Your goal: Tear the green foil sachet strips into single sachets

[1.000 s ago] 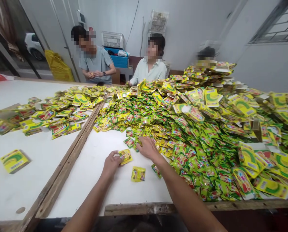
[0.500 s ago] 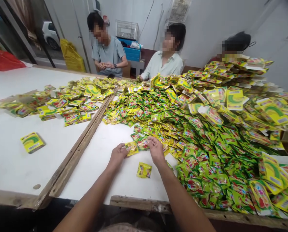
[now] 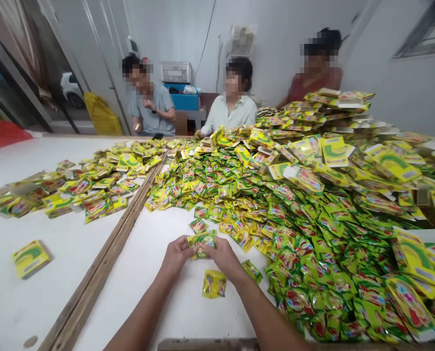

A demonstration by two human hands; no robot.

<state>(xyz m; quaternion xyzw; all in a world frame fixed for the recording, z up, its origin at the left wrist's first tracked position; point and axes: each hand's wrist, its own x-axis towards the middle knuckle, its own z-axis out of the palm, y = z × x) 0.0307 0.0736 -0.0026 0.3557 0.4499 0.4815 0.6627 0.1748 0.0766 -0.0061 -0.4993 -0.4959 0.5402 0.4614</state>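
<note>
My left hand [image 3: 176,254] and my right hand [image 3: 222,254] meet over the white table [image 3: 155,292], both pinched on a few small yellow-green sachets [image 3: 201,242] held between them. One loose sachet [image 3: 214,283] lies flat just below my hands. Another sachet [image 3: 252,271] lies beside my right wrist. A huge heap of the same sachets [image 3: 305,234] spreads to the right and behind my hands.
Flat yellow cartons [image 3: 327,146] are stacked high at the back right. A second pile of packets [image 3: 93,185] lies on the left table, past a wooden strip [image 3: 104,268], with one yellow carton [image 3: 30,258] alone. Three people sit at the far side.
My right hand took a sachet from the heap's edge and brought it to my left hand; both hands now hold the sachets together, closer to me.
</note>
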